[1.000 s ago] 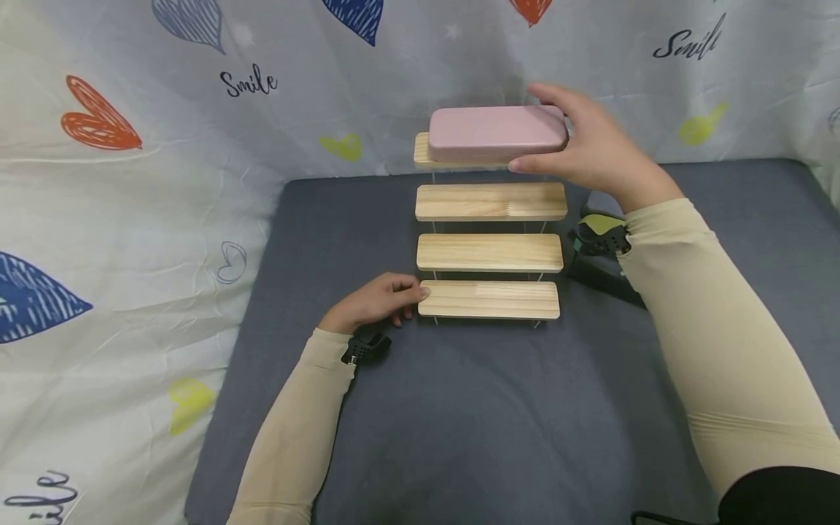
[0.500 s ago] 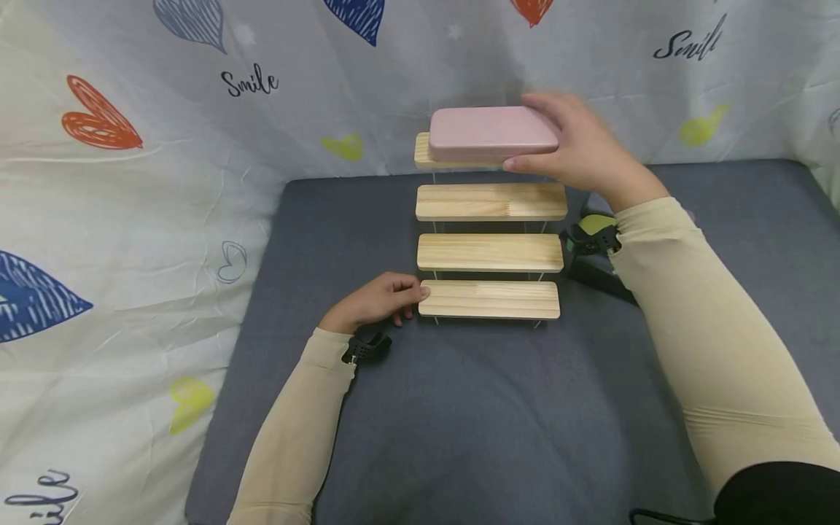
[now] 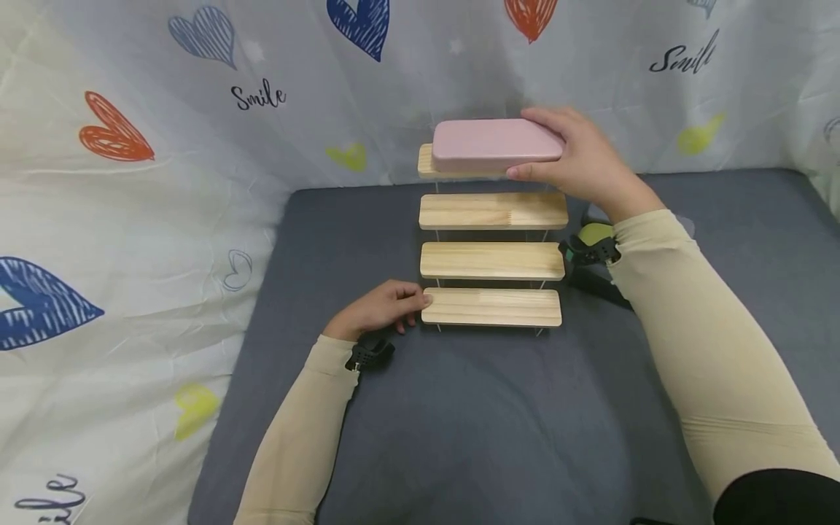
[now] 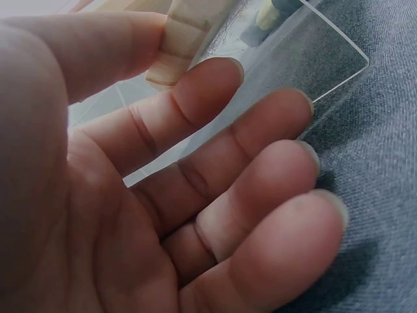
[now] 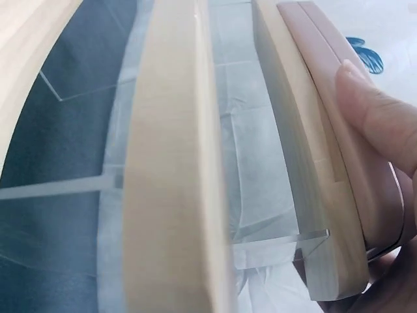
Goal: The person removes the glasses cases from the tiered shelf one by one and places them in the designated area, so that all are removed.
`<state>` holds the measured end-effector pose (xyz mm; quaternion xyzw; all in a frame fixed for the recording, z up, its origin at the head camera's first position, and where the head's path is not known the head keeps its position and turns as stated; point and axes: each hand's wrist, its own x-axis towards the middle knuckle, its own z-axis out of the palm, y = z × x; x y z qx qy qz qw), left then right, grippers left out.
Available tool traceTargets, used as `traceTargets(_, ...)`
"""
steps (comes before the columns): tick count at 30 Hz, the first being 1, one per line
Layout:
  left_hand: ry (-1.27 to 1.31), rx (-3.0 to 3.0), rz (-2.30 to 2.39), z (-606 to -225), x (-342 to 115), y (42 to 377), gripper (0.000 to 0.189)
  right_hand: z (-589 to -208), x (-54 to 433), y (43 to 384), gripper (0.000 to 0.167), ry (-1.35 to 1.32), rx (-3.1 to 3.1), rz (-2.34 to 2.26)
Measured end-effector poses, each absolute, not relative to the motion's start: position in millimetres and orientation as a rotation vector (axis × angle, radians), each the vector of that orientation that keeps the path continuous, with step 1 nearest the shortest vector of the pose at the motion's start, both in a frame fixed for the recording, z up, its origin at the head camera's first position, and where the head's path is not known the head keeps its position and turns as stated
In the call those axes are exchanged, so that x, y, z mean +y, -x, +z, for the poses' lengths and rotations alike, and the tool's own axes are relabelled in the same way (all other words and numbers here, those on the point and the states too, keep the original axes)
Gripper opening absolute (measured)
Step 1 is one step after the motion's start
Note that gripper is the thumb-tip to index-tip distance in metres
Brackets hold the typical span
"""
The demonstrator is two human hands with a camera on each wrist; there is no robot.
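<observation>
A pink rectangular case lies lengthwise on the top board of a stepped display rack, which has wooden boards on clear supports. My right hand grips the case's right end, thumb at the near side and fingers over the far side. In the right wrist view, the thumb presses the pink case just above the board's edge. Down at the lowest board, my left hand pinches its left end. The left wrist view shows the thumb on the wood and the index finger close below, other fingers loosely bent.
Right of the rack, partly behind the right wrist, sits a dark item with a yellow-green part. Grey cloth covers the table. A white curtain with printed hearts hangs right behind the rack and along the left.
My right hand has shifted slightly left along the case's right end. The case and left hand stay in place against the rack. The whole head view has tipped up a little.
</observation>
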<state>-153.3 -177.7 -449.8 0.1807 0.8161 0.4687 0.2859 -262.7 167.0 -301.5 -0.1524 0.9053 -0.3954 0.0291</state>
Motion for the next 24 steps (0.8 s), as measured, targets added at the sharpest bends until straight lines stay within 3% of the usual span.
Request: traceTargets(24, -0.486, 2.166, 1.265, -451.4, -177.7, 154.1, 0.037, -318.0, 166.3, 260.3, 0.093, 0.393, 2.749, -1.497)
